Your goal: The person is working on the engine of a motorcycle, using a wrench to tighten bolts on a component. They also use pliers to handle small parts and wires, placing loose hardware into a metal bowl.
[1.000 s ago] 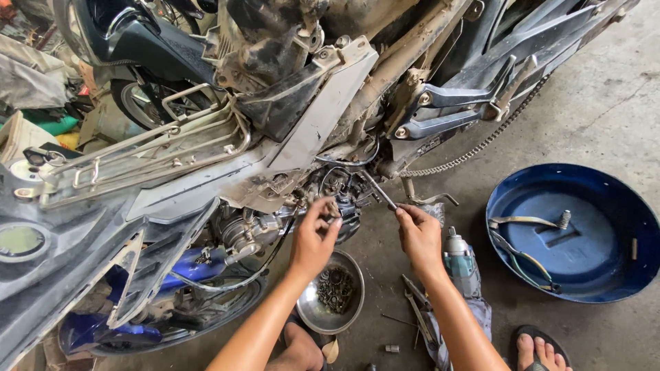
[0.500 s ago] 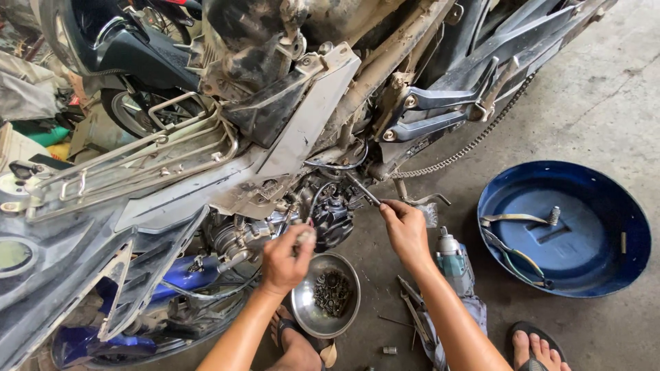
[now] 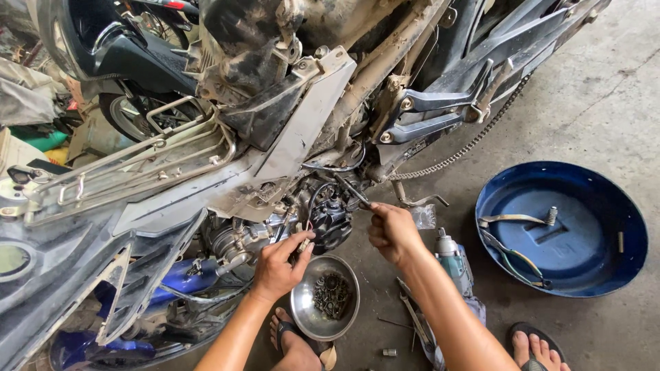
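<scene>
A stripped, muddy motorcycle [image 3: 302, 130] leans over the concrete floor, its engine [image 3: 323, 213] exposed. My right hand [image 3: 390, 231] grips a dark screwdriver [image 3: 352, 190] whose tip is pushed into the engine. My left hand [image 3: 278, 264] pinches a small metal part [image 3: 303, 243] right below the engine, just above a round steel bowl [image 3: 302, 302] with several dark bolts and washers [image 3: 333, 295] in it.
A wide blue pan [image 3: 584, 268] at the right holds a lever, a cable and small parts. A power tool [image 3: 450, 257] and loose tools lie by my right forearm. A drive chain [image 3: 454, 154] hangs down. My sandalled feet [image 3: 533, 350] rest on the floor.
My left hand has dropped from the engine toward the steel bowl, with a small part in its fingers. My right hand has stayed on the screwdriver at the engine.
</scene>
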